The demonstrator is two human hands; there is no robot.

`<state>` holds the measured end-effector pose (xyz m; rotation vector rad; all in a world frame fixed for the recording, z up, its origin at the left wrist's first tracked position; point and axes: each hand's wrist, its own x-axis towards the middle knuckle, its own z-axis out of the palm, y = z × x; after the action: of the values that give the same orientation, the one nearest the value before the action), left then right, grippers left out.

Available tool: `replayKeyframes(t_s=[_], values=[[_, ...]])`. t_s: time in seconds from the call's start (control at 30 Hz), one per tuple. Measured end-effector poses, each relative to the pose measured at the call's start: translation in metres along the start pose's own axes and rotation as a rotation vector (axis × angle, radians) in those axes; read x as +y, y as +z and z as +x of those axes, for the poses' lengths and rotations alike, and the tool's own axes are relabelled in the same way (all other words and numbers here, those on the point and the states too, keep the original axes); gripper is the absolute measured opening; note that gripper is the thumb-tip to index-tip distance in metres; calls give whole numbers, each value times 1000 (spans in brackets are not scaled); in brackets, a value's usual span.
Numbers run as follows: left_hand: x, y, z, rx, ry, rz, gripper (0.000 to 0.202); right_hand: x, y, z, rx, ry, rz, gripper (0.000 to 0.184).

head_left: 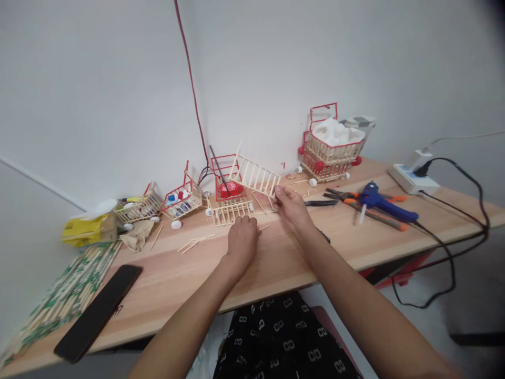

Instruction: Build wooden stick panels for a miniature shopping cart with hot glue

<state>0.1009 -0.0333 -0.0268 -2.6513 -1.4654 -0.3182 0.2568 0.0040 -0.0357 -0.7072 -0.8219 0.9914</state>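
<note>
My right hand (pixel 291 206) pinches the lower right corner of a slatted wooden stick frame (pixel 258 176), holding it raised and tilted above the table. My left hand (pixel 242 237) rests on the tabletop with its fingers curled down; what they hold, if anything, is hidden. Just beyond its fingertips lies a second slatted stick panel (pixel 226 214). Behind both stands a small red-trimmed stick cart (pixel 225 158) with a red container (pixel 230 189) in it. Loose sticks (pixel 193 243) lie left of my left hand.
A blue glue gun (pixel 384 202) rests among orange-handled pliers (pixel 351 199) at right, near a white power strip (pixel 412 179). A filled stick cart (pixel 329 145) stands at the back. Leftward are smaller carts (pixel 181 200), a black phone (pixel 98 310) and bundled sticks (pixel 67 289).
</note>
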Motion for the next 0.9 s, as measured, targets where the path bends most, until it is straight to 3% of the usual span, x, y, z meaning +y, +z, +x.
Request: replayKeyframes(t_s=[0.1,0.2,0.37,0.47,0.6,0.73,0.9], values=[[-3,5,7,-26,54,-37,13,1,-1,1,-6,-2,-3,39],[-20,4,10,-83,181,-99,13,2,-2,2,-10,-2,-6,39],[-57,-7,6,-159,342,-187,17,2,-2,1,-21,-1,-5,38],[-67,-17,-4,-177,422,-226,21,2,-2,1,-19,1,-11,37],[-61,-24,-14,-208,494,-167,18,3,-2,1,-18,1,-23,37],[-48,-21,-17,-227,400,21,9,3,-2,1,-17,2,-25,37],[-47,-22,-34,-268,396,93,12,1,0,0,-8,16,-11,39]])
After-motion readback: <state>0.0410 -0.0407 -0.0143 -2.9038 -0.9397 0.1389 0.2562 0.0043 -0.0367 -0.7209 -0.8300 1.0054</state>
